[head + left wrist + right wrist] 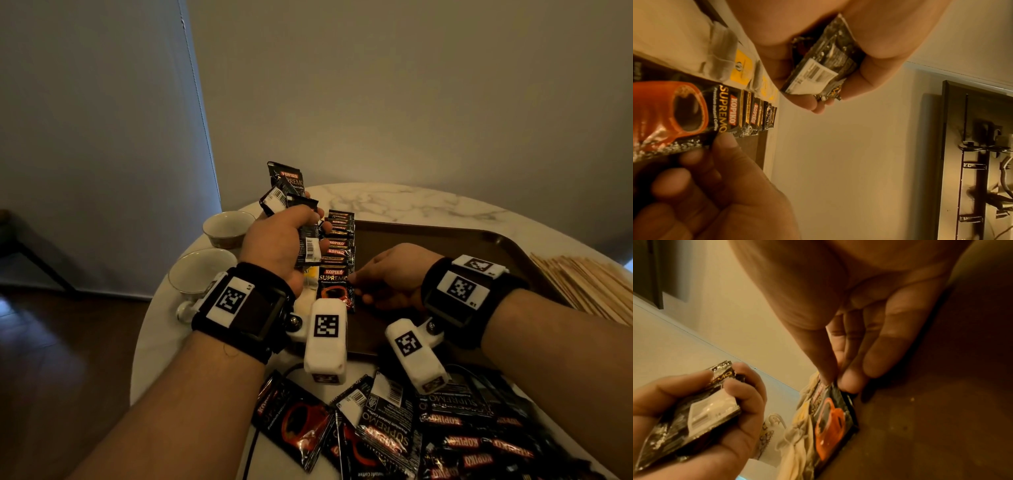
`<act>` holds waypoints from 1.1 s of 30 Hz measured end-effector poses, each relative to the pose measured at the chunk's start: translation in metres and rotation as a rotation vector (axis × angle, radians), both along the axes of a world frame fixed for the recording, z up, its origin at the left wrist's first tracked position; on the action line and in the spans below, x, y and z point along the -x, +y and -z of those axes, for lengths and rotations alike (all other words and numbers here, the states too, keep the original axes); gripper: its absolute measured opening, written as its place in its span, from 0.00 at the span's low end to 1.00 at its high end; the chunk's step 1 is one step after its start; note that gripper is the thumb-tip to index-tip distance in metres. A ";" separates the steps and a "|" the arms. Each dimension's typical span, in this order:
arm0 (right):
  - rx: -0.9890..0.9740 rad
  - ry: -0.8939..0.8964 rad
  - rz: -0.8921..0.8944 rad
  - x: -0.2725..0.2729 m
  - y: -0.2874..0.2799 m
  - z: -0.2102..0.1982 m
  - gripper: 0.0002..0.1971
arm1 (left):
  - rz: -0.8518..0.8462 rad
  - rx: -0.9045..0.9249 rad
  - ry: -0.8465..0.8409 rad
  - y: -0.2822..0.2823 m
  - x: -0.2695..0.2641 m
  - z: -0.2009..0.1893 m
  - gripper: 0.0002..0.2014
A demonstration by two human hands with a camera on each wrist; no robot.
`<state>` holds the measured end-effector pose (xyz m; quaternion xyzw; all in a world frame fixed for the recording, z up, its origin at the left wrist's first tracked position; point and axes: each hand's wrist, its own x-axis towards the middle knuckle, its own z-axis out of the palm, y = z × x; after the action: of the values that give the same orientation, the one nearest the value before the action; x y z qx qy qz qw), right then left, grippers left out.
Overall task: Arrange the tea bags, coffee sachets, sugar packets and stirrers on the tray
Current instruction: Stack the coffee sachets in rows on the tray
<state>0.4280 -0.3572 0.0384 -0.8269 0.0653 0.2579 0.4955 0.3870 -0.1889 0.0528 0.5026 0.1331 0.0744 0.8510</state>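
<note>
A brown tray (445,240) lies on the round marble table. Along its left side runs a row of overlapping black coffee sachets (339,240). My right hand (383,277) pinches the right edge of the nearest sachet (334,287) in that row, which lies flat on the tray; the right wrist view shows thumb and fingertips (851,382) on this sachet (830,421). My left hand (284,240) hovers over the tray's left edge, gripping a bunch of sachets (291,195), seen close in the left wrist view as sachets (818,65). Tea bags (725,53) with yellow tags lie left of the row.
A heap of loose coffee sachets (411,428) covers the table's near edge. Wooden stirrers (589,284) are piled right of the tray. Two pale cups (227,228) (198,274) stand at the left. The tray's middle and right show bare brown surface.
</note>
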 end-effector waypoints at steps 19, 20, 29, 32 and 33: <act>-0.486 -0.202 -0.150 0.021 -0.019 -0.003 0.05 | 0.183 -0.015 0.067 -0.021 0.011 -0.002 0.14; -0.514 -0.211 -0.147 0.020 -0.020 -0.004 0.07 | 0.178 0.004 0.069 -0.019 0.009 -0.002 0.14; -0.636 -0.469 0.063 0.016 -0.020 -0.011 0.21 | 0.119 -0.141 0.119 -0.018 0.006 0.003 0.05; -0.540 -0.519 -0.082 0.019 -0.018 -0.010 0.14 | 0.137 -0.167 0.073 -0.021 0.008 0.004 0.07; -0.511 -0.510 -0.148 0.022 -0.017 -0.011 0.09 | 0.156 -0.161 0.048 -0.023 0.010 0.004 0.09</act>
<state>0.4057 -0.3744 0.0492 -0.7167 -0.1867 0.0864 0.6663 0.3773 -0.2117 0.0488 0.5798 0.1076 0.0064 0.8076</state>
